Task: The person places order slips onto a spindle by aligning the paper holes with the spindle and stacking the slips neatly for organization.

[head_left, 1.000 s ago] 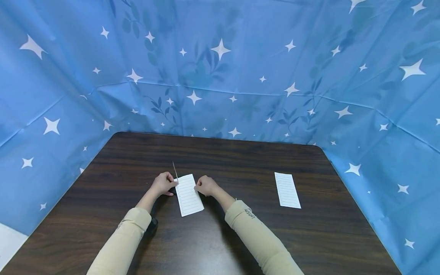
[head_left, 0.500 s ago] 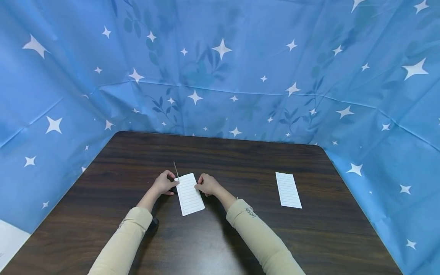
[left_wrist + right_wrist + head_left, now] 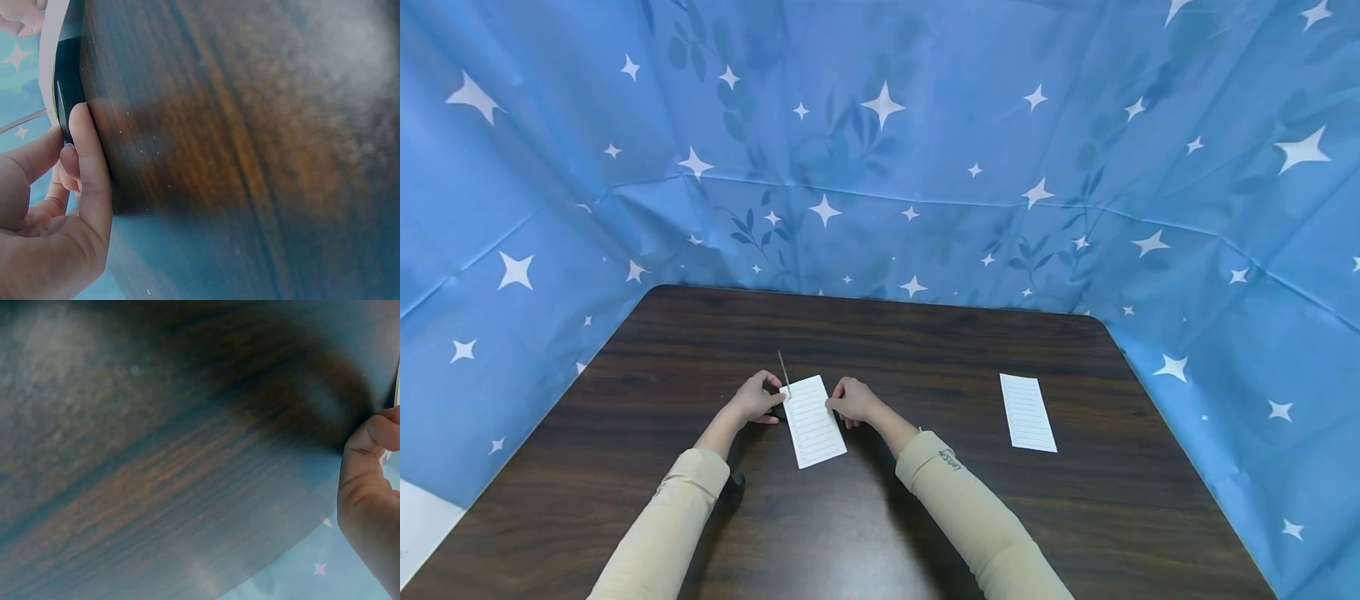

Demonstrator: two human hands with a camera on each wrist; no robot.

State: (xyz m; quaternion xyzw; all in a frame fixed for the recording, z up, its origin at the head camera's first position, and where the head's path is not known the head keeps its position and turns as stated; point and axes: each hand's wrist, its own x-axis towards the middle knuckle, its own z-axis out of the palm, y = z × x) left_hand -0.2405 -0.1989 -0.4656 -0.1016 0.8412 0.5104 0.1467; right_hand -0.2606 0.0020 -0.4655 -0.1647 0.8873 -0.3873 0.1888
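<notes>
A white lined paper card [image 3: 814, 433] lies slanted between my two hands in the head view. My left hand [image 3: 753, 401] pinches its upper left corner, with the thumb on top. A thin cord-like strand [image 3: 784, 371] sticks up from that corner. In the left wrist view, a glossy black edge [image 3: 69, 84] runs under the white card [image 3: 49, 59], and my left fingers hold it; its full shape is hidden. My right hand [image 3: 854, 402] pinches the card's right edge near the top. In the right wrist view, only a sliver of the card shows beside my right hand [image 3: 369, 481].
Another white lined card [image 3: 1028, 413] lies flat on the right part of the dark wooden table [image 3: 925, 350]. A blue curtain [image 3: 925, 150] with white stars hangs behind and beside the table. A white surface [image 3: 422, 525] shows at the lower left.
Both hands keep their hold on the lined card, which stays almost in place. The fingers of the right hand have shifted slightly at its edge. The other card has not moved.
</notes>
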